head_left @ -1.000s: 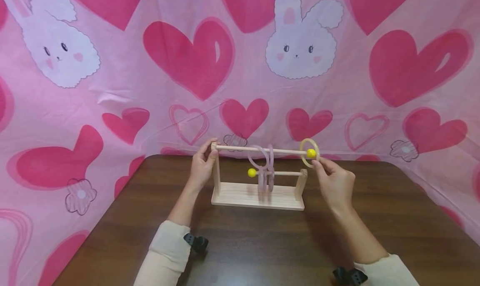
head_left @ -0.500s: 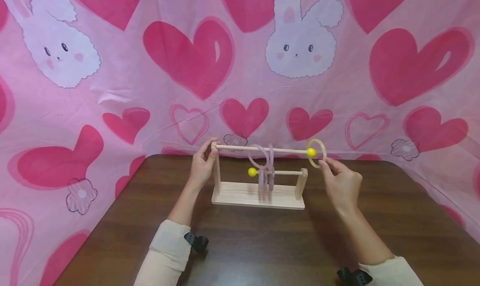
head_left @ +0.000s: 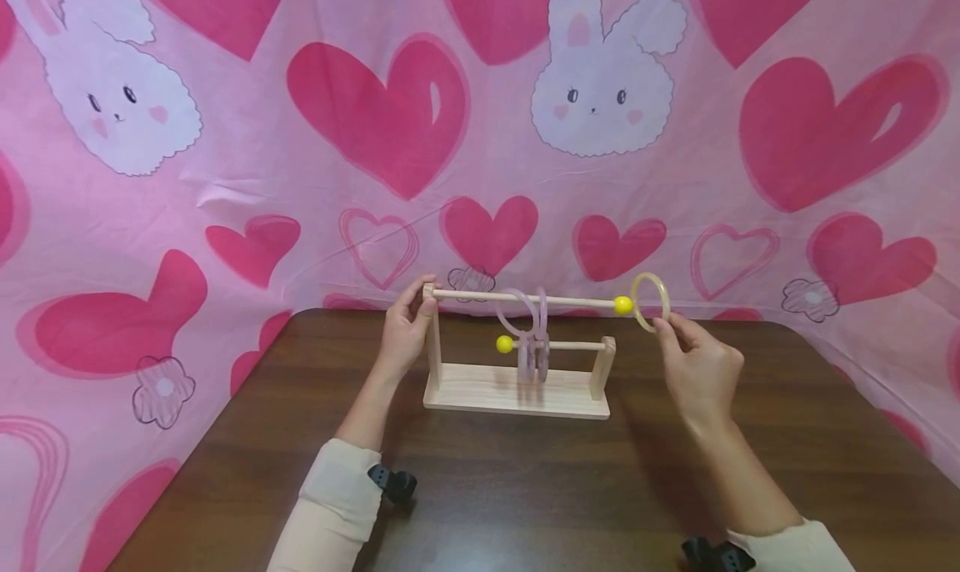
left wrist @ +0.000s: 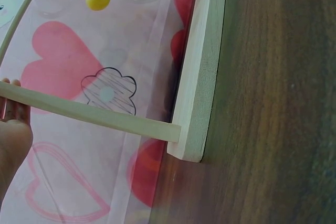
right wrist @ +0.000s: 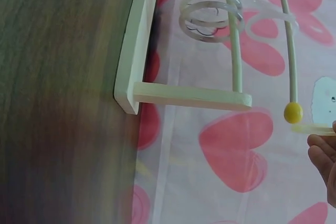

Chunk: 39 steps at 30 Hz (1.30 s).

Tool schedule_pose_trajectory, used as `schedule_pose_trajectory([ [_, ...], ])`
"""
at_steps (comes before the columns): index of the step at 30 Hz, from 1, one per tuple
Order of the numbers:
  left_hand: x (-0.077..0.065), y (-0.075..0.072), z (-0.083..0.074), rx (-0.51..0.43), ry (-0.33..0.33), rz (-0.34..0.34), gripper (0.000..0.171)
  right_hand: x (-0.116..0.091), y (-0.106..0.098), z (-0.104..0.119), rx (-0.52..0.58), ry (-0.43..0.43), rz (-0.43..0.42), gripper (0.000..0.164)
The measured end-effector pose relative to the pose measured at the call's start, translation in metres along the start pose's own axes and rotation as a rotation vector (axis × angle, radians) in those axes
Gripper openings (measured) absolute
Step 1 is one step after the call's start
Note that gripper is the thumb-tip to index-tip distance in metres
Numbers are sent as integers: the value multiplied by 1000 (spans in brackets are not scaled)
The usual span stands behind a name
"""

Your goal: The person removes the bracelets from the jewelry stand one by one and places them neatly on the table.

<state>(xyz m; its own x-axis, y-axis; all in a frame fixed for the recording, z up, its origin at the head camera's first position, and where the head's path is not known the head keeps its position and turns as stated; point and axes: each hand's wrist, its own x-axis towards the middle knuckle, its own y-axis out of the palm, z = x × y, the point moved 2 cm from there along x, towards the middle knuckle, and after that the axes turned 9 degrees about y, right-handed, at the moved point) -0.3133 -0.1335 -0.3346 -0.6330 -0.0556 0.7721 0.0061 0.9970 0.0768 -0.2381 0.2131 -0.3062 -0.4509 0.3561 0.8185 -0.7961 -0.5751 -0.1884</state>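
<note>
A wooden rack [head_left: 480, 398] with two horizontal rods stands on the table. At the top of its tall left post [left wrist: 94, 115], my left hand [head_left: 406, 328] grips the wood with thumb and fingers. My right hand [head_left: 701, 372] pinches a yellow ring [head_left: 665, 293] by its lower edge. The ring is just past the yellow ball [head_left: 623, 306] on the upper rod's right end, off the rod. Translucent purple rings [head_left: 517, 305] hang on the upper rod, and more rings [right wrist: 210, 22] hang on the lower rod, near its yellow ball [head_left: 505, 344].
The dark brown wooden table [head_left: 480, 497] extends around the rack. Behind it hangs a pink cloth [head_left: 495, 163] printed with hearts and rabbits. The rack's short right post [right wrist: 191, 96] holds the lower rod.
My right hand has moved right with the yellow ring, which has passed from around the upper rod's end ball to beyond it. My left hand and the rack stay put.
</note>
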Motion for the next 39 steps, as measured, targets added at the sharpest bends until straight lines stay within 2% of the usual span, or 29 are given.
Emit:
schedule_pose_trajectory([
  [4,0,0,1,-14,26,3,38,2,-3,5,-20,-64,-16,11],
  [7,-1,0,2,-34,64,5,48,2,-5,10,-10,-77,-11,10],
  [11,-2,0,2,-59,96,4,46,1,-5,17,21,-89,-11,11],
  [20,0,0,1,-5,7,-8,33,-5,-4,32,96,-120,-5,15],
  [25,0,0,1,-13,12,-13,32,-11,0,39,151,-162,33,18],
  [31,-1,0,1,-15,29,-12,36,-21,5,46,209,-245,137,13],
  [36,-2,1,1,-29,37,-12,43,-28,7,50,243,-269,193,39],
  [39,-2,1,1,-34,32,-16,43,-33,8,54,245,-296,213,43],
])
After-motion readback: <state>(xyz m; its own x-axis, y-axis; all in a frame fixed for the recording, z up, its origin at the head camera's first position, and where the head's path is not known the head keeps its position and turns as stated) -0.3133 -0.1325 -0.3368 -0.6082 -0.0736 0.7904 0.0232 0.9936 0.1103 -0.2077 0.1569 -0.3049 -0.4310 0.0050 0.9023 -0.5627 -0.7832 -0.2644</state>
